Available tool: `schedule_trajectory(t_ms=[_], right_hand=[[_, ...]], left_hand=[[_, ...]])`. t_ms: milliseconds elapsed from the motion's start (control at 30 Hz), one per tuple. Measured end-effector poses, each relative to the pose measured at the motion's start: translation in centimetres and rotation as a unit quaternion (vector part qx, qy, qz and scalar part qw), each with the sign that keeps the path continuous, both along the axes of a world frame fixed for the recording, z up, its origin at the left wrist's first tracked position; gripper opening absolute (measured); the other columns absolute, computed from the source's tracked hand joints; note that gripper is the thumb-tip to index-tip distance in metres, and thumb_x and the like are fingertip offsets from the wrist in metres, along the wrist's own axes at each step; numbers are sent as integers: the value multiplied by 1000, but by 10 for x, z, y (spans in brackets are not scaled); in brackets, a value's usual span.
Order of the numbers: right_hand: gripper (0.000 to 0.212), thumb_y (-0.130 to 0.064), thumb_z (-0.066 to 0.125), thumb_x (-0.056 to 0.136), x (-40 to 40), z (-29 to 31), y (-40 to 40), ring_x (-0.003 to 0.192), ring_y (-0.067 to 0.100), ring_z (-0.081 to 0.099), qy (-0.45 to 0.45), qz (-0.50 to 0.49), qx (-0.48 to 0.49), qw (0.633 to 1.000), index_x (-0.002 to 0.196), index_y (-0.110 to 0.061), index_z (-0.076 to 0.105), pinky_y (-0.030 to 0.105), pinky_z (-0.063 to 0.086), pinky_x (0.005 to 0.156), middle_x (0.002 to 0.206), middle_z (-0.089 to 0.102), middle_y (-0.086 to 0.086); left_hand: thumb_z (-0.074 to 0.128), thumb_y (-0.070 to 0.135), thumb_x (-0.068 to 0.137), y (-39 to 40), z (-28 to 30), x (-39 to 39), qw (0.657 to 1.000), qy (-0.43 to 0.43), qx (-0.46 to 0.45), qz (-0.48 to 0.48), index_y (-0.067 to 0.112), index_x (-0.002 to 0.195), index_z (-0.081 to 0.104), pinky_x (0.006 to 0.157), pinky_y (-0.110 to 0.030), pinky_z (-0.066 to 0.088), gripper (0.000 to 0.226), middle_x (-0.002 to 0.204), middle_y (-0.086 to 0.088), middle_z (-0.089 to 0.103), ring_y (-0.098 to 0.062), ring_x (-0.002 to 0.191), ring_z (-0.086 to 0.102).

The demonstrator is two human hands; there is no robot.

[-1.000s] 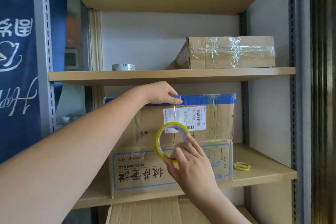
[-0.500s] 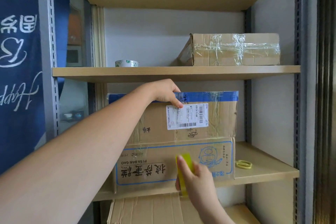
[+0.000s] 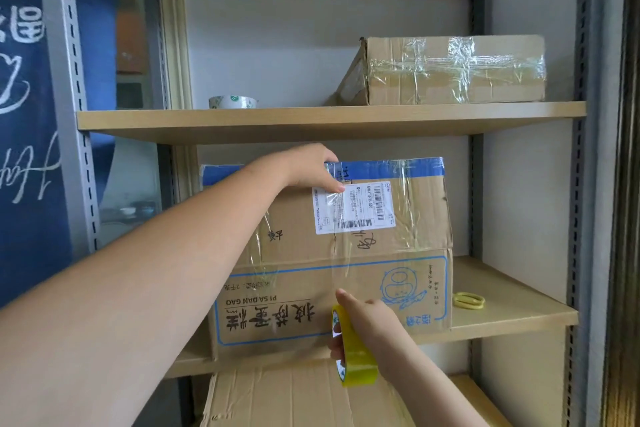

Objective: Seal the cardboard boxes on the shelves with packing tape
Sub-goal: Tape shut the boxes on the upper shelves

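Yellow tape roll (image 3: 355,354) gripped by right-hand fingers (image 3: 346,300); left fingers (image 3: 330,184) press box (image 3: 408,246)

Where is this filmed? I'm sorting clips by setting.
Probably a storeroom or small parcel-packing area: a metal-post shelving unit holds taped cardboard boxes, one carries a barcoded shipping label, and a spare tape roll sits on a shelf.

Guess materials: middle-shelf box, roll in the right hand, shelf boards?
Large brown box with blue print: corrugated cardboard, matte, creased. Yellow-tinted tape roll gripped by the right hand: glossy translucent plastic film, probably. Light tan shelf boards: wood-grain laminate or wood, uncertain.
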State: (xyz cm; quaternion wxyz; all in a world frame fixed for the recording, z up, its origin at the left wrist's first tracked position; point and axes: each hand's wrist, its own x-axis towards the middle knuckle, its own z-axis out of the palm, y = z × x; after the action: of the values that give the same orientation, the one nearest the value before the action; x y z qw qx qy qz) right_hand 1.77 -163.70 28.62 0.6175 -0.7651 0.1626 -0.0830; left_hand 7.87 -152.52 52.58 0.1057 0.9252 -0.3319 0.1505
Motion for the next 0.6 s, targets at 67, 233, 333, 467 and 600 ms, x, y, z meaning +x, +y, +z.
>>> schedule_trajectory(t_ms=[67, 233, 333, 467, 600], right_hand=[[98, -80, 48, 45, 4, 2, -2, 91, 34, 71, 1, 6, -4, 1000, 110, -7, 63, 47, 59, 84, 100, 72, 16], [104, -83, 45, 44, 15, -3, -2, 101, 33, 67, -1, -1, -23, 1000, 112, -7, 64, 47, 54, 92, 108, 70, 16], [97, -85, 45, 44, 11, -6, 1, 99, 35, 68, -15, -8, -30, 999, 103, -9, 59, 50, 54, 90, 106, 69, 16], [98, -88, 42, 46, 8, -8, 2, 96, 36, 68, -27, -16, -40, 999, 97, -7, 63, 49, 55, 89, 99, 71, 17], [89, -84, 45, 55, -9, 3, 6, 91, 36, 70, -37, -4, -34, 999, 94, -7, 64, 49, 56, 88, 92, 73, 17]], left_hand=[[68, 50, 85, 3, -15, 5, 991, -135, 13, 4, 29, 121, 59, 95, -35, 42, 42, 117, 7, 63, -19, 113, 58], [50, 43, 97, 5, -69, 13, 922, -348, 167, -2, 17, 158, 11, 123, -45, 9, 77, 164, -5, 13, -25, 151, 11], [20, 51, 105, 14, -108, 13, 978, -139, 154, -26, 23, 158, 15, 122, -35, 0, 59, 166, 5, 6, -11, 152, 2], [15, 75, 93, 29, -116, 11, 995, 21, 89, -31, 46, 151, 27, 120, -42, 25, 66, 160, 21, 20, -14, 147, 28], [28, 70, 95, 18, -124, -1, 992, 5, 102, -75, 43, 154, 23, 122, -38, 22, 65, 160, 21, 16, -8, 149, 20]])
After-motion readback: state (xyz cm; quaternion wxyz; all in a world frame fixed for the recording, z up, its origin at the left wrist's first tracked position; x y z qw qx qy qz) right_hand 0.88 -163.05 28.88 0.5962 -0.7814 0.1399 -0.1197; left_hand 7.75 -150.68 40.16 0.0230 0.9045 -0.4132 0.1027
